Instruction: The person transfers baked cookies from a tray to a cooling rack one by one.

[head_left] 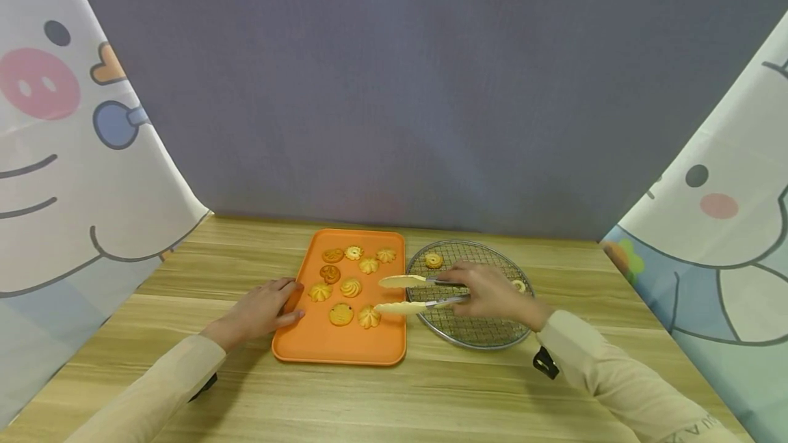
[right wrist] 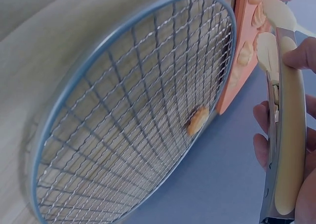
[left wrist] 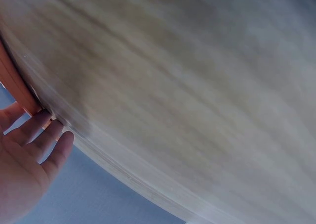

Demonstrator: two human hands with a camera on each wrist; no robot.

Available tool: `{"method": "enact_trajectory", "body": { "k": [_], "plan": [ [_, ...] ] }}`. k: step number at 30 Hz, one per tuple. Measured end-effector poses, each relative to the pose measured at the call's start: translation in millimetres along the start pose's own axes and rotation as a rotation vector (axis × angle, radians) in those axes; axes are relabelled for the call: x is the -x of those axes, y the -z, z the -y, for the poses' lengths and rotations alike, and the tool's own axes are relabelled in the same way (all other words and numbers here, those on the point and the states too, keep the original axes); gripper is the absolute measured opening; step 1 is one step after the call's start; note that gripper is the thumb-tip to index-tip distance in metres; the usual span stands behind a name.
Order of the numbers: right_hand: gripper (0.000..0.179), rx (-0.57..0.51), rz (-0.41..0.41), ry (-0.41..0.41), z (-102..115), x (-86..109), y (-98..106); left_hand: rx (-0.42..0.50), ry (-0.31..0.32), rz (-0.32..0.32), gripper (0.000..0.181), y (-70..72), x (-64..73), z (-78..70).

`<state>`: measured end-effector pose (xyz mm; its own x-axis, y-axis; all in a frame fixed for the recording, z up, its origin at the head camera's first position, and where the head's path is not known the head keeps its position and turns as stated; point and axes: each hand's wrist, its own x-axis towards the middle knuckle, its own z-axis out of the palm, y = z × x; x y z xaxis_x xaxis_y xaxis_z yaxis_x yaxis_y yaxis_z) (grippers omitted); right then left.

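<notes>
My right hand [head_left: 486,289] holds kitchen tongs [right wrist: 291,125] with metal arms and cream tips. The tongs' tips stand apart with nothing between them, over the right edge of an orange tray [head_left: 338,351]. Several golden cookies lie on the tray, among them a swirled one [head_left: 351,287] and a flat round one [head_left: 341,314]. My left hand [head_left: 261,313] rests at the tray's left rim, thumb and fingertips touching it. Beneath the right hand lies a round wire rack [right wrist: 143,100], bearing a ring-shaped cookie [head_left: 434,260] near its far left edge and a pale ring cookie [head_left: 519,286] at the right.
Tray and rack stand side by side on a wood-grain table [head_left: 295,402]. A grey cloth wall [head_left: 394,87] rises behind the table. Cartoon-printed curtains [head_left: 55,176] border it on the left and right.
</notes>
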<state>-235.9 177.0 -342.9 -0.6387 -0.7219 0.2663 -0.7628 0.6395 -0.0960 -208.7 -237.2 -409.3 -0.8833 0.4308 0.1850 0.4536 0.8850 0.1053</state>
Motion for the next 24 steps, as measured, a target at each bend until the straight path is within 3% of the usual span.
{"method": "enact_trajectory", "body": {
  "k": [13, 24],
  "plan": [
    [0.051, -0.016, 0.037, 0.048, 15, -2.5, -4, -0.006, -0.003, -0.009, 0.051, -1.6, -0.4, 0.8],
    [0.049, -0.003, 0.088, 0.028, 17, -4.4, -11, -0.010, 0.000, -0.010, 0.051, -1.5, 0.0, 0.2]
  ]
}}
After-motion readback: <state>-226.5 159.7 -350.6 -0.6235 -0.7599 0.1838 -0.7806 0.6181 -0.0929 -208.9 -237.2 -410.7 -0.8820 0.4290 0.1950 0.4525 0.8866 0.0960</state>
